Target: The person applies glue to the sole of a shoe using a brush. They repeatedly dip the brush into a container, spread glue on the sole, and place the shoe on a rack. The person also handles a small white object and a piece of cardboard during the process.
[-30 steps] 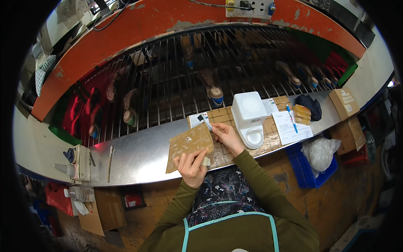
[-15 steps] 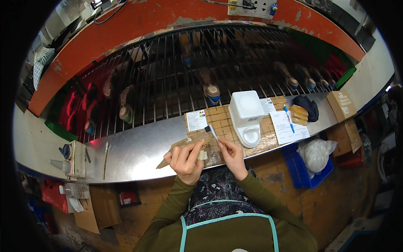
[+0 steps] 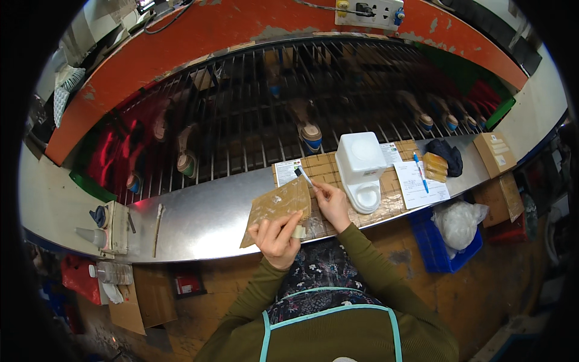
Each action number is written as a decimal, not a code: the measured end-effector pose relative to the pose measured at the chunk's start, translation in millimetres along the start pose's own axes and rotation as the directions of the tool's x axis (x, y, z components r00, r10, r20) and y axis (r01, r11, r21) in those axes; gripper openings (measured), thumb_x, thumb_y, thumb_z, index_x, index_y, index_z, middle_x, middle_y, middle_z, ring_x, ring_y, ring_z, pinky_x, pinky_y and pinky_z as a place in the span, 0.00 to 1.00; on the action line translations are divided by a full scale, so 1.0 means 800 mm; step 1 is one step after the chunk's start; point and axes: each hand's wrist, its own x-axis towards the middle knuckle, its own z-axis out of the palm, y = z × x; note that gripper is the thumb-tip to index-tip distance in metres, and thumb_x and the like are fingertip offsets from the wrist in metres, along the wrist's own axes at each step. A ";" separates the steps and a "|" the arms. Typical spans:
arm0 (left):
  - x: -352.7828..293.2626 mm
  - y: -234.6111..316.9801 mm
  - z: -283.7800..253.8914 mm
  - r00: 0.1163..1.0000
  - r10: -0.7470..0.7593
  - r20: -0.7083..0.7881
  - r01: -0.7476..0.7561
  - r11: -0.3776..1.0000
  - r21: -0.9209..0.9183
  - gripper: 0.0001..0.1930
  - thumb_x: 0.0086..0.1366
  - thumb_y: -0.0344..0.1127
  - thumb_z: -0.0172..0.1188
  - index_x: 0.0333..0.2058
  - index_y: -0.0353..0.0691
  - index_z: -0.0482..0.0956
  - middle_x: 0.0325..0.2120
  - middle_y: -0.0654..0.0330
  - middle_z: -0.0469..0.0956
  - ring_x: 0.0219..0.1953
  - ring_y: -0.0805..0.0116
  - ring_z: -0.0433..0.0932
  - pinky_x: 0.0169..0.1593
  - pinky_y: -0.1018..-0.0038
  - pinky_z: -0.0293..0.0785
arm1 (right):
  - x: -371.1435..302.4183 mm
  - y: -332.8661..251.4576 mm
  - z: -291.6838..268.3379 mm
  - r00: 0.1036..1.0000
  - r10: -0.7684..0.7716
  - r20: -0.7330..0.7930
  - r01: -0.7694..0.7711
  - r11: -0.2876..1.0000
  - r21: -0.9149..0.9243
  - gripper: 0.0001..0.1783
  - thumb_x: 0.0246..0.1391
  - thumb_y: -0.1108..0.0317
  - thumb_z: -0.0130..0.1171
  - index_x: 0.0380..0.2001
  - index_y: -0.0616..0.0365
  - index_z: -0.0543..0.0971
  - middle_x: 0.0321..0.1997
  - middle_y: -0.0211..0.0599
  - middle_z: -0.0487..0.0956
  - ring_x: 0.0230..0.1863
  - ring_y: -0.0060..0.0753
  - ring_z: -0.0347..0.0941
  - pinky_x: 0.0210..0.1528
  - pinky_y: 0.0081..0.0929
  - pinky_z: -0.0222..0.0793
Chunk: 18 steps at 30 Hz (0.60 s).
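My right hand [image 3: 333, 204] pinches the pale handle of a small brush [image 3: 304, 176] with dark bristles, its head at the far edge of a brown, tape-covered sheet [image 3: 274, 205]. My left hand [image 3: 278, 242] grips the near right edge of that sheet, thumb underneath and fingers on top. The sheet is tilted above the metal ledge. A small pale piece [image 3: 300, 231] shows beside the left fingertips. Just right of the right hand stands a white plastic dispenser [image 3: 362, 158] with a round cup at its foot.
Beyond the metal ledge [image 3: 193, 214], shoes [image 3: 310, 134] rest on a rack of metal bars [image 3: 253, 114]. Right of the dispenser lie a paper sheet [image 3: 413, 184], a blue pen [image 3: 421, 172], yellow blocks [image 3: 435, 166] and dark cloth [image 3: 445, 154]. A stick [image 3: 158, 229] lies left; a blue bin [image 3: 437, 247] stands below.
The brown sheet has turned so its broad face shows more. My left hand has moved slightly right and down on it. The right hand with the brush has risen a little.
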 end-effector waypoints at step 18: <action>-0.021 -0.032 0.027 0.984 -0.133 0.116 0.122 0.988 0.092 0.18 0.46 0.26 0.63 0.38 0.48 0.86 0.34 0.72 0.81 0.35 0.72 0.72 0.47 0.70 0.53 | -0.053 -0.033 -0.074 0.826 0.211 0.523 -0.564 0.295 0.771 0.17 0.67 0.62 0.48 0.56 0.51 0.72 0.21 0.27 0.68 0.15 0.13 0.52 0.16 0.12 0.47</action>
